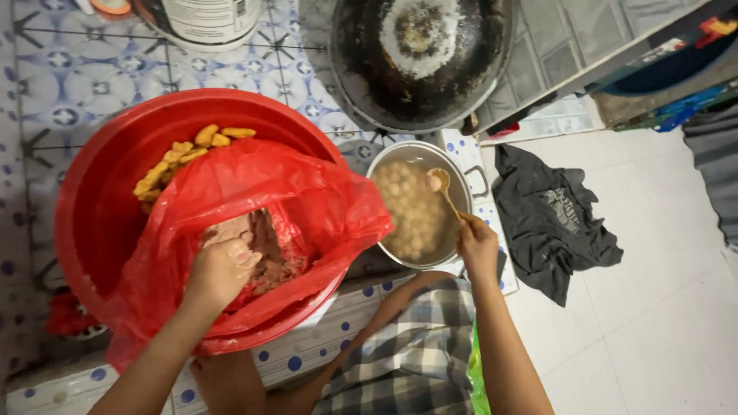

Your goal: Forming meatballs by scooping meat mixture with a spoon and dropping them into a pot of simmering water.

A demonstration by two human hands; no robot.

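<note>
Checked cloth lowest in view, over the knees, with both forearms rising from it toward twelve o'clock. Left hand closest to that edge, sunk in pinkish ground paste; fingers curled together and closed around a squeezed lump, which bulges out at the thumb side toward two o'clock. More paste lying just past the knuckles, at one to two o'clock, bedded in a red plastic bag that lines a red basin. Right hand slightly farther up, well apart from the left, at about three o'clock from it; thumb and fingertips pinched around the end of a spoon. Long axis of the spoon running from the pinch toward eleven o'clock, bowl end out over a metal pot, carrying a pale ball of paste. Pot full of cloudy liquid and many pale round balls. Squeezed lump therefore at about nine o'clock from the spoon bowl, with the crumpled bag rim between; left hand touching the paste, right hand not. Farther on, yellow fried pieces at the basin's eleven o'clock side. Farthest, a blackened wok at twelve o'clock; dark cloth on the floor at three.
</note>
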